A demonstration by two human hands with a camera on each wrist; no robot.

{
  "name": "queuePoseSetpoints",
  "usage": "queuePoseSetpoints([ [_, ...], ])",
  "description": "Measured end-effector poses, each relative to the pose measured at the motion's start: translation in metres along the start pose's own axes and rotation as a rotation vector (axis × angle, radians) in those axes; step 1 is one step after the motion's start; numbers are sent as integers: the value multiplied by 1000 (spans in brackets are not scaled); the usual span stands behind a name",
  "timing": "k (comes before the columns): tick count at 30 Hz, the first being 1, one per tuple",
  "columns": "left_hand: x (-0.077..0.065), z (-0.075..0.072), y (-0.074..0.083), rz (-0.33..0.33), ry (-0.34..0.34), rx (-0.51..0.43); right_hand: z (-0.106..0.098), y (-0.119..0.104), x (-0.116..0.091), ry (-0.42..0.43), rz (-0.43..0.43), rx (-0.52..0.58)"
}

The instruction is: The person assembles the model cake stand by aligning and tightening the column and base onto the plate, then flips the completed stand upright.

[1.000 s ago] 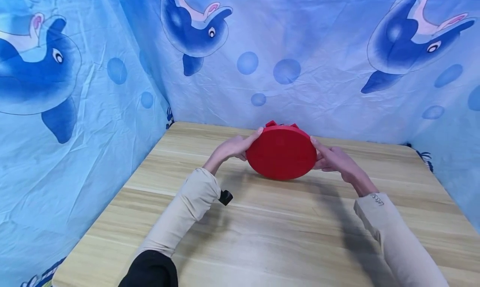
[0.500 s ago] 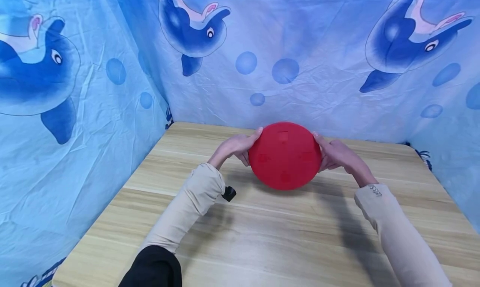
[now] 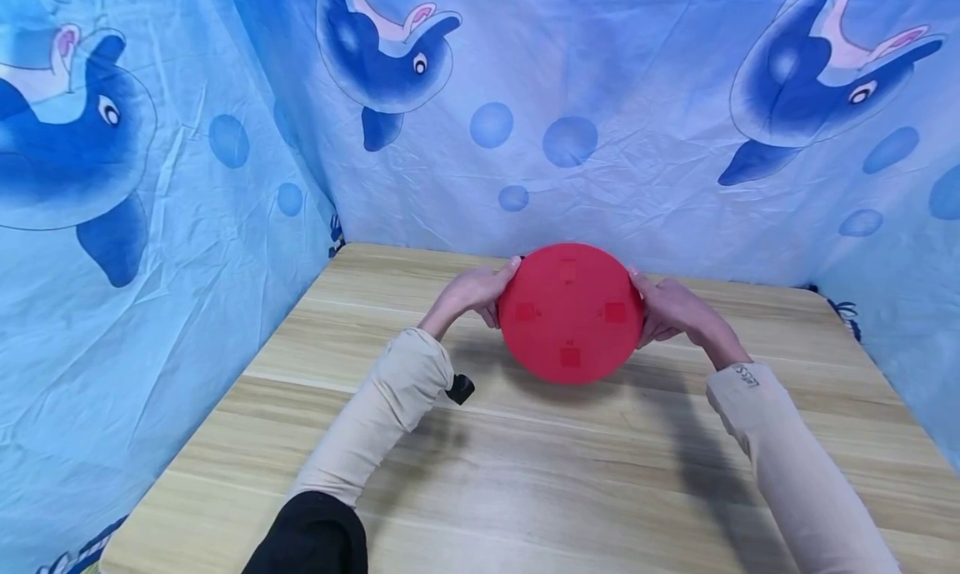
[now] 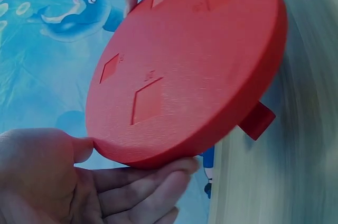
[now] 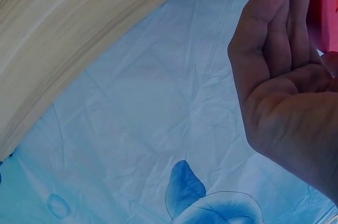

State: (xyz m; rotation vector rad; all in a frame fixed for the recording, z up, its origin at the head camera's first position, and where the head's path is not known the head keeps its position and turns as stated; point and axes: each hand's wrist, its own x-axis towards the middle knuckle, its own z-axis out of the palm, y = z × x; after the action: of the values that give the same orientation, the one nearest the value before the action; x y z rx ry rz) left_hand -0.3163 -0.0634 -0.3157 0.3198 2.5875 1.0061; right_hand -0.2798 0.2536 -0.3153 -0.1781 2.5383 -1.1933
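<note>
A red round disc (image 3: 570,311) is held tilted over the far part of the table, its flat face toward the head camera. Several shallow square recesses with tiny marks beside them are sunk into that face. At its left edge my left hand (image 3: 477,291) grips the rim, thumb at the face side and fingers behind. My right hand (image 3: 675,311) grips the opposite edge the same way. In the left wrist view a red tab (image 4: 257,121) sticks out from the back, which is otherwise hidden. The right wrist view catches only a sliver of the disc beside my right hand (image 5: 285,76).
The wood-grain table (image 3: 510,482) stretches under both arms. Blue cloth (image 3: 645,216) printed with dolphins and bubbles hangs behind the table and along its sides. A small black piece (image 3: 460,389) sticks out at the left sleeve.
Both hands have tilted the disc so its flat face turns up toward the head camera. The recesses now show clearly, and the red tabs behind the top edge have gone out of sight.
</note>
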Motion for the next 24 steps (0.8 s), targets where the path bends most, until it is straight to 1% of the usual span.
queuePoseSetpoints([
  [3,1,2,-1,13,55,33,1,2,1,9,-5,29],
  [5,3,4,-4,28,92,31,2,4,2,16,-7,53],
  [9,7,8,-8,59,172,0,5,10,5,24,15,97],
  [12,12,13,-12,70,213,-44,8,14,7,35,42,132],
  [15,16,17,-15,59,232,-83,12,20,10,57,65,167],
  [19,21,19,-18,38,234,-115,17,26,15,80,73,190],
  [22,25,20,-22,44,225,-127,20,28,18,107,64,191],
  [24,28,21,-26,54,216,-158,23,28,20,133,52,197],
])
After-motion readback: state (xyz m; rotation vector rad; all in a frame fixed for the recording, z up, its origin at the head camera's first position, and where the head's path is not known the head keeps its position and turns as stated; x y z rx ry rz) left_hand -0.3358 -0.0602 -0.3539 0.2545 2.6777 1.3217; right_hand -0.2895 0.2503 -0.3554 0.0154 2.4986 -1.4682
